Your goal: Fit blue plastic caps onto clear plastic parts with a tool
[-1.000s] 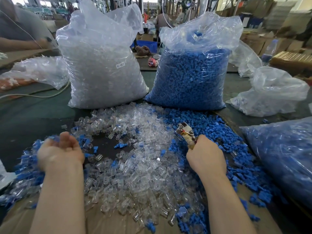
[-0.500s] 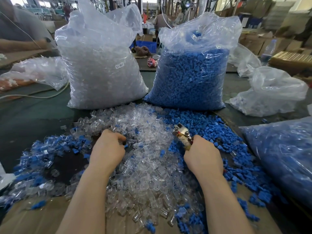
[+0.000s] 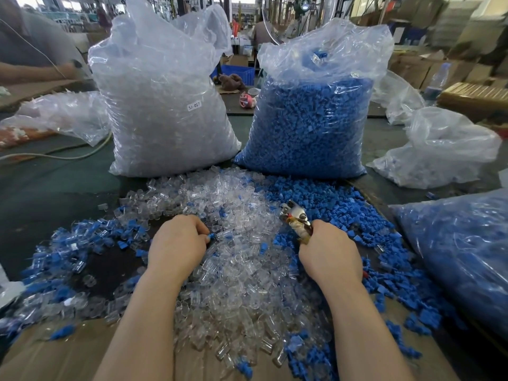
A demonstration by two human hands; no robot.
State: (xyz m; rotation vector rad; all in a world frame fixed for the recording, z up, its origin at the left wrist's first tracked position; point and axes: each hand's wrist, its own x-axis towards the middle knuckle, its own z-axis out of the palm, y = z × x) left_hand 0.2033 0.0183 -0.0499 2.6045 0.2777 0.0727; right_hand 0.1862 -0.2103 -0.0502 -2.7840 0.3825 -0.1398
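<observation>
One small blue cap (image 3: pixel 211 237) is being pinched by the left hand (image 3: pixel 177 244) over the clear parts (image 3: pixel 242 273); the metal tool (image 3: pixel 296 220) is being gripped by the right hand (image 3: pixel 330 253).

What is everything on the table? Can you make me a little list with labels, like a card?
left hand: fingers curled in the clear parts pile, a blue piece at its fingertips
right hand: grips the tool, tip pointing up and away
loose blue caps: spread right of the clear pile
big bag, left: full of clear parts, small label
big bag, right: full of blue caps
table: dark green
</observation>
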